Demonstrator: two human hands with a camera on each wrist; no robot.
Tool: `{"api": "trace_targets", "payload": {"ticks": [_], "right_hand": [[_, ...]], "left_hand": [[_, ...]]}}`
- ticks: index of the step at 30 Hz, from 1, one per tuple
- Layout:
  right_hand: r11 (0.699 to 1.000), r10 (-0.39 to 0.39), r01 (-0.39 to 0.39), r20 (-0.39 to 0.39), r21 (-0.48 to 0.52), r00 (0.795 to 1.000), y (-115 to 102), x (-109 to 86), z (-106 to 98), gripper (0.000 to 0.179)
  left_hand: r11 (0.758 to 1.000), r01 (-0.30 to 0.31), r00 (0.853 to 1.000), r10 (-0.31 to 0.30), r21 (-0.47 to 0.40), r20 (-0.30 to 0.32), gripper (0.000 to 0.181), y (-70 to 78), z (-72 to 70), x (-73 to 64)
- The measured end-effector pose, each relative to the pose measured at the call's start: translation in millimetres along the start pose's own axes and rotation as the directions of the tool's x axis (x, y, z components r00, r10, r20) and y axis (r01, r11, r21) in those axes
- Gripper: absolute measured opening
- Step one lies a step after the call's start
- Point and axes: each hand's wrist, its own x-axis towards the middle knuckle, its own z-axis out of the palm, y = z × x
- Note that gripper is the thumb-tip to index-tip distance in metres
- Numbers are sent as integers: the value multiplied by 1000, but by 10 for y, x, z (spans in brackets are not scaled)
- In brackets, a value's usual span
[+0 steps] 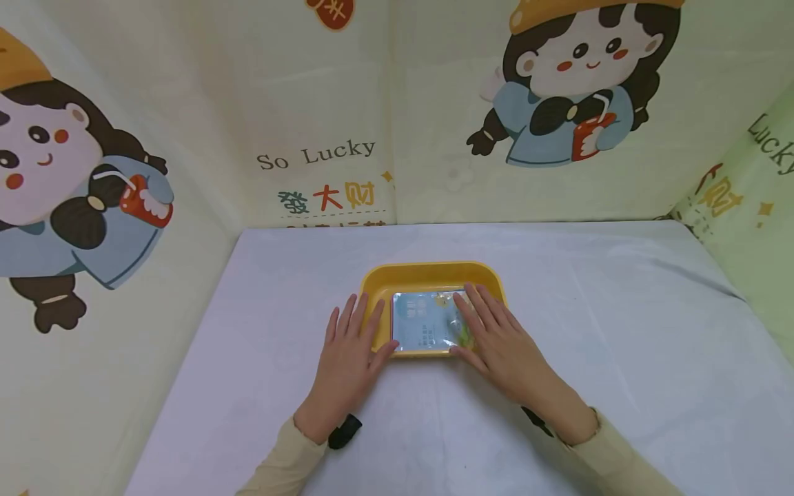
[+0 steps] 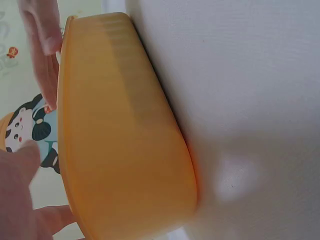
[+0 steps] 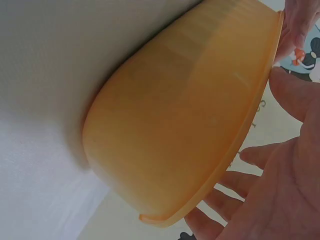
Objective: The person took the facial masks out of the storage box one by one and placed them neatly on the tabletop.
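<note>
A yellow plastic tub (image 1: 428, 267) with rounded corners sits on the white-covered table. Inside it, near the rim, lies a flat light-blue printed packet (image 1: 418, 320) with a shiny surface. My left hand (image 1: 347, 362) rests over the tub's left end, fingers straight and thumb by the packet's lower left corner. Over the right end lies my right hand (image 1: 505, 351), fingers spread and covering part of the packet's right side. Both wrist views show the tub's tall side wall (image 2: 120, 125), with fingers along its rim. Whatever lies under the packet is hidden.
White cloth (image 1: 298, 275) covers the table, with wrinkles at the right. Behind it hangs a cream backdrop (image 1: 434, 186) with cartoon figures and lettering. Dark wrist straps (image 1: 344, 432) sit below the hands, near the beige sleeves (image 1: 288, 455).
</note>
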Motion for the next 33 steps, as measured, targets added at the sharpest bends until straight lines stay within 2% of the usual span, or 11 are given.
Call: {"api": "trace_targets", "payload": {"ticks": [5, 12, 17, 23, 28, 31, 33], "right_hand": [[1000, -9, 9, 8, 18, 1000, 11, 52, -19, 81], [999, -42, 42, 12, 22, 999, 56, 140, -20, 75], [998, -45, 43, 33, 43, 998, 79, 222, -21, 75], [996, -61, 59, 23, 71, 998, 99, 304, -12, 77], [993, -55, 48, 67, 107, 996, 129, 366, -7, 77], [990, -59, 46, 94, 135, 994, 151, 405, -11, 77], [987, -68, 52, 101, 151, 993, 163, 425, -11, 76]], "left_hand": [[997, 25, 1000, -25, -74, -3, 67, -25, -30, 30], [985, 58, 996, -68, -160, -53, 69, -90, -52, 73], [969, 83, 992, -104, -232, -78, 71, -139, -38, 99], [947, 139, 983, -167, -289, -73, 69, -191, -13, 106], [913, 177, 976, -211, -367, -55, 65, -233, 4, 114], [878, 192, 972, -233, -439, -41, 62, -252, 17, 128], [844, 207, 968, -250, -495, -22, 61, -260, 27, 138]]}}
